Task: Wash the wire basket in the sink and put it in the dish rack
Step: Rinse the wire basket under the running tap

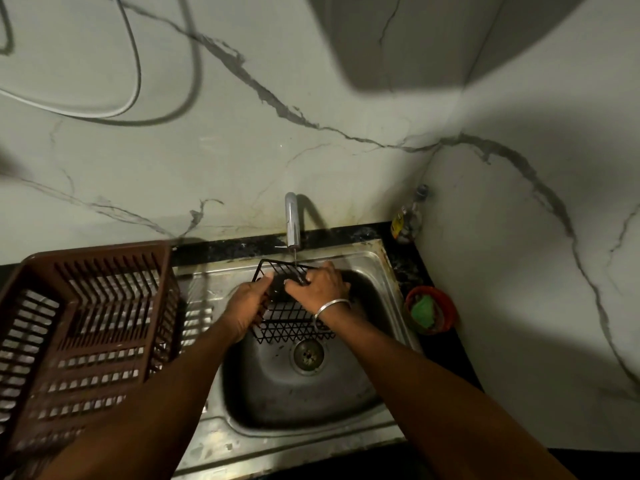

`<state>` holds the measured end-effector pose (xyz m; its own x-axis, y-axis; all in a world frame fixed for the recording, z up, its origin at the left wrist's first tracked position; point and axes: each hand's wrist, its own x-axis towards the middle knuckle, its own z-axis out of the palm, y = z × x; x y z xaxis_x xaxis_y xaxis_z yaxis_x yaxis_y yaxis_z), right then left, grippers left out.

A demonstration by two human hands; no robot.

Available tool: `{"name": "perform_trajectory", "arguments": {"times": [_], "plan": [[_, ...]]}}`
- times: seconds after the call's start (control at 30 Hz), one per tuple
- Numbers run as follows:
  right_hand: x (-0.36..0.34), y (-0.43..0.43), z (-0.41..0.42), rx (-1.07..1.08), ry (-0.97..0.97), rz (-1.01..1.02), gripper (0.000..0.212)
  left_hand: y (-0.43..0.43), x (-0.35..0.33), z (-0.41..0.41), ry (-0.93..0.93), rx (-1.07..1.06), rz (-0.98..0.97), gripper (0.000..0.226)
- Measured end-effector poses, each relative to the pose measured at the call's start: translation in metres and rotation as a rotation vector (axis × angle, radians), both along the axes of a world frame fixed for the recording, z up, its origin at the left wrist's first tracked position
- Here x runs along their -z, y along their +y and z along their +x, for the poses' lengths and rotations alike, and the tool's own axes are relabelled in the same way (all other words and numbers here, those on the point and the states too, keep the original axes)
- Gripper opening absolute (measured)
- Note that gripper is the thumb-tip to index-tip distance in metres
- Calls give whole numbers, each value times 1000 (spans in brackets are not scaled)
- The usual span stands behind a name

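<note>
Over the stainless steel sink (377,271), the black wire basket (292,323) sat under the chrome tap (292,220), tilted, long axis running from tap toward drain. Left hand (247,306) clamped its left edge; right hand (320,280) gripped the upper wires. Brown plastic dish rack (86,323) stood left.

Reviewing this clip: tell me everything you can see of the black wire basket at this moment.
The wire basket is black, apparently coated metal, a rectangular grid with zigzag wire along its near side. It is held tilted over the steel sink, its far edge raised under the tap, where a thin stream of water falls. The left hand holds its left side; the right hand, a bangle on its wrist, lies across its upper part, fingers curled over the wires. It looks empty, though the hands hide part of it.
</note>
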<state>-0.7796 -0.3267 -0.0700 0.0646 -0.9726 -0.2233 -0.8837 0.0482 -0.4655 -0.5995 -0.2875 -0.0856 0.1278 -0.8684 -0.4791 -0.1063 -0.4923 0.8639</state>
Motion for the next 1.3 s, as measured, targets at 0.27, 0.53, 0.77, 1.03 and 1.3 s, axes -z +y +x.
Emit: {"name": "perform_trajectory", "arguments": {"times": [0.27, 0.53, 0.77, 1.03, 1.3], "plan": [[4, 34, 13, -27, 199, -336, 72, -30, 36, -5, -18, -203, 173, 31], [7, 32, 26, -453, 110, -328, 67, -23, 32, -18, 29, -81, 115, 24], [14, 15, 9, -311, 200, -189, 89, -24, 29, -28, 2, -251, 106, 16], [10, 5, 14, -289, 199, -190, 81, -22, 43, -16, -25, -233, 78, 18], [12, -16, -11, -220, 259, -180, 69, -32, 81, 5, 47, -239, 64, 40]]}}
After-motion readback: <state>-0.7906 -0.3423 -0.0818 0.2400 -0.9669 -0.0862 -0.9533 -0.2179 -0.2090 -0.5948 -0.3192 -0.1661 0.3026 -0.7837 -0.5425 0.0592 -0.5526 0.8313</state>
